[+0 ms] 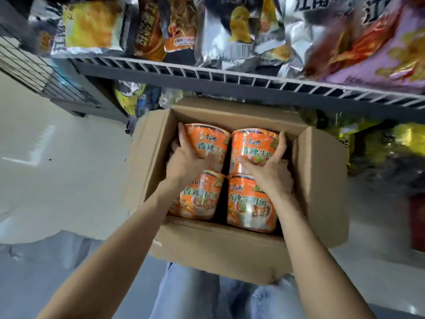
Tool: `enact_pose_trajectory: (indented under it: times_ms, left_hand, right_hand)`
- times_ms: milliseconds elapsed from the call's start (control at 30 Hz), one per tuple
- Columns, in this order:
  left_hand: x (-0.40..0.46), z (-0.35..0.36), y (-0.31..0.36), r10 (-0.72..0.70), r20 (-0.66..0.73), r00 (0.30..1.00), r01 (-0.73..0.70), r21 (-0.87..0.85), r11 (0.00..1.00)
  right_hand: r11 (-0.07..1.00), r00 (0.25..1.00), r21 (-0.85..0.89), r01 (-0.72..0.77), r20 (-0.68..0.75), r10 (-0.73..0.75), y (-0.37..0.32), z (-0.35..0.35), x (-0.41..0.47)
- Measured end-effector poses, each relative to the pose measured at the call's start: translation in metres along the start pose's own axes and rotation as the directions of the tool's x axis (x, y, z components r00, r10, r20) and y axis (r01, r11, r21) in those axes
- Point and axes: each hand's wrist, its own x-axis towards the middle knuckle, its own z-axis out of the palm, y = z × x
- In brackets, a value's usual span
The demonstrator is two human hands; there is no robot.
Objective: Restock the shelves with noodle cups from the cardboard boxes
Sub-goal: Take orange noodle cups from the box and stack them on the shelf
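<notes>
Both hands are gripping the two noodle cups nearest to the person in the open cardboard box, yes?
No. In the head view the left hand and right hand grip the two far noodle cups, nearest the shelf. The near noodle cups lie untouched in the open cardboard box.

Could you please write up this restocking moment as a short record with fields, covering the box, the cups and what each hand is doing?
container: open cardboard box, flaps up, on the floor below the wire shelf
contents: four orange noodle cups showing, two rows of two
left hand: grip round the far left cup
right hand: grip round the far right cup
near cups: untouched
shelf stock: snack bags
</notes>
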Motion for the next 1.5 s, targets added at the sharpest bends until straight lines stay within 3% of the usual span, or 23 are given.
enact_pose_trajectory:
  times_ms: [167, 333, 500, 733, 833, 967, 1033, 1200, 1300, 1400, 1500]
  left_hand:
    - [0.003, 0.009, -0.009, 0.065, -0.022, 0.998, -0.063, 0.083, 0.995]
    - [0.025, 0.001, -0.003, 0.041, 0.096, 0.995, -0.041, 0.002, 0.999]
    - [0.023, -0.006, 0.005, 0.074, 0.047, 0.996, -0.072, -0.039, 0.997]
    - [-0.015, -0.042, 0.007, 0.261, -0.115, 0.958, -0.274, -0.111, 0.955]
    - [-0.029, -0.073, 0.010, 0.391, -0.219, 0.894, -0.422, -0.115, 0.899]
    - [-0.042, -0.108, 0.019, 0.486, -0.296, 0.822, -0.569, -0.413, 0.711]
    - [-0.052, -0.130, 0.028, 0.540, -0.399, 0.741, -0.668, -0.352, 0.656]
    - [-0.076, -0.178, 0.057, 0.652, -0.609, 0.452, -0.859, -0.101, 0.501]
    - [-0.089, -0.203, 0.085, 0.685, -0.658, 0.312, -0.914, -0.012, 0.405]
    - [-0.091, -0.231, 0.122, 0.648, -0.709, 0.280, -0.924, -0.016, 0.381]
    - [-0.081, -0.254, 0.160, 0.627, -0.736, 0.255, -0.943, -0.046, 0.329]
  right_hand:
    - [0.993, 0.999, 0.119, -0.015, -0.038, 0.020, 0.011, -0.001, 0.000]
    - [0.977, 0.987, 0.189, 0.103, -0.137, -0.078, 0.007, -0.014, -0.017]
    - [0.943, 0.963, 0.257, 0.209, -0.221, -0.153, -0.003, -0.028, -0.042]
    - [0.655, 0.888, 0.609, 0.447, -0.391, -0.243, -0.018, -0.066, -0.074]
    - [0.464, 0.879, 0.749, 0.474, -0.431, -0.202, -0.035, -0.079, -0.085]
    - [0.249, 0.833, 0.798, 0.549, -0.496, -0.246, -0.069, -0.105, -0.100]
    - [0.220, 0.781, 0.753, 0.620, -0.566, -0.262, -0.089, -0.122, -0.109]
    - [0.169, 0.608, 0.593, 0.788, -0.702, -0.371, -0.136, -0.160, -0.135]
    - [0.139, 0.441, 0.426, 0.894, -0.781, -0.442, -0.161, -0.184, -0.152]
    - [0.114, 0.288, 0.266, 0.957, -0.835, -0.468, -0.192, -0.209, -0.162]
    - [0.076, 0.242, 0.234, 0.969, -0.850, -0.468, -0.224, -0.233, -0.157]
